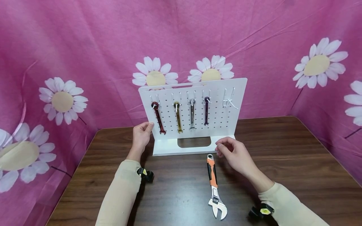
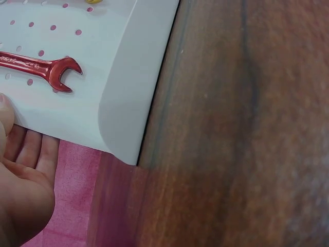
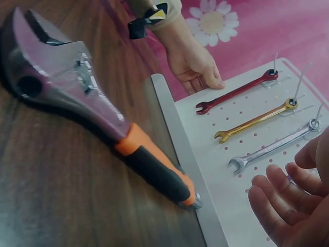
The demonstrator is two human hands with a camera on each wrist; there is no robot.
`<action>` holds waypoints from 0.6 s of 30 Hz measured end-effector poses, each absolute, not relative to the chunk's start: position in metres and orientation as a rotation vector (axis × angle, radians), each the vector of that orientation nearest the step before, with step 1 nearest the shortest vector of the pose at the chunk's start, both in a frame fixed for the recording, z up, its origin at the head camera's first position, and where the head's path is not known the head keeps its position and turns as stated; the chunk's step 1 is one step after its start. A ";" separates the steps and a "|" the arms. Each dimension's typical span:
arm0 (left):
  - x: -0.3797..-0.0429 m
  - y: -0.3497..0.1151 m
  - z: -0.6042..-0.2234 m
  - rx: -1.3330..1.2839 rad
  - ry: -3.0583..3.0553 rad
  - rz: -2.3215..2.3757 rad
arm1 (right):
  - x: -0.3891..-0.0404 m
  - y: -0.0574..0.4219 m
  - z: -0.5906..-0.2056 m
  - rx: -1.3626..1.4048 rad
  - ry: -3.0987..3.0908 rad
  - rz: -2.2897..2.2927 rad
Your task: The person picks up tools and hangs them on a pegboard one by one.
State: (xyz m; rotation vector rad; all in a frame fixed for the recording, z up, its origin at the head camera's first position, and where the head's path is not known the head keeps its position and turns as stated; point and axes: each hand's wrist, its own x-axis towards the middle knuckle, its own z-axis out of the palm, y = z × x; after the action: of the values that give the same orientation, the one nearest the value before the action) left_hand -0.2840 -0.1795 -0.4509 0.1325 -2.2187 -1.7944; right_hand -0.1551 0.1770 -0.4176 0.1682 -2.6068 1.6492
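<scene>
My left hand (image 1: 141, 136) grips the left edge of a white pegboard stand (image 1: 167, 148), thumb in front and fingers behind. At the stand's front right corner is my right hand (image 1: 233, 153), fingers loosely bent and holding nothing. An adjustable wrench (image 1: 213, 180) with an orange and black handle lies on the table just left of that hand, jaw end toward me. On the board's hooks hang a red wrench (image 1: 159, 118), a gold wrench (image 1: 178, 118), a silver wrench (image 1: 192, 115) and a purple wrench (image 1: 206, 113). In the left wrist view, the red wrench's open end (image 2: 57, 74) appears near my fingers.
A bare white hook (image 1: 229, 101) sticks out at the board's right side. The stand's base has a long cutout (image 1: 194, 142). Beneath everything is a dark wooden table (image 1: 282, 150); a pink cloth with daisies (image 1: 113, 47) hangs behind it.
</scene>
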 end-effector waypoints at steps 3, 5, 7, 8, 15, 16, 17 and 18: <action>-0.284 -0.180 -0.451 0.135 -2.217 -1.799 | -0.153 0.178 -0.420 0.168 -2.640 1.629; -0.284 -0.180 -0.451 0.133 -2.216 -1.800 | -0.151 0.179 -0.422 0.161 -2.668 1.615; -0.284 -0.179 -0.450 0.130 -2.219 -1.796 | -0.148 0.179 -0.423 0.159 -2.687 1.611; -0.284 -0.179 -0.450 0.128 -2.217 -1.795 | -0.146 0.180 -0.423 0.160 -2.696 1.608; -0.284 -0.178 -0.449 0.141 -2.221 -1.802 | -0.138 0.180 -0.429 0.186 -2.716 1.637; -0.284 -0.178 -0.449 0.146 -2.218 -1.805 | -0.137 0.180 -0.430 0.195 -2.723 1.640; -0.284 -0.179 -0.450 0.147 -2.216 -1.805 | -0.136 0.180 -0.430 0.206 -2.730 1.640; -0.284 -0.179 -0.451 0.149 -2.217 -1.803 | -0.135 0.180 -0.431 0.211 -2.738 1.640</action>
State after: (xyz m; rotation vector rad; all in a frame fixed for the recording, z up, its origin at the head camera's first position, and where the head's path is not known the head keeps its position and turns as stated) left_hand -0.2843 -0.1794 -0.4506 0.1485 -2.2166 -1.8032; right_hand -0.1351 0.1798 -0.4309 0.2107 -2.7383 1.6397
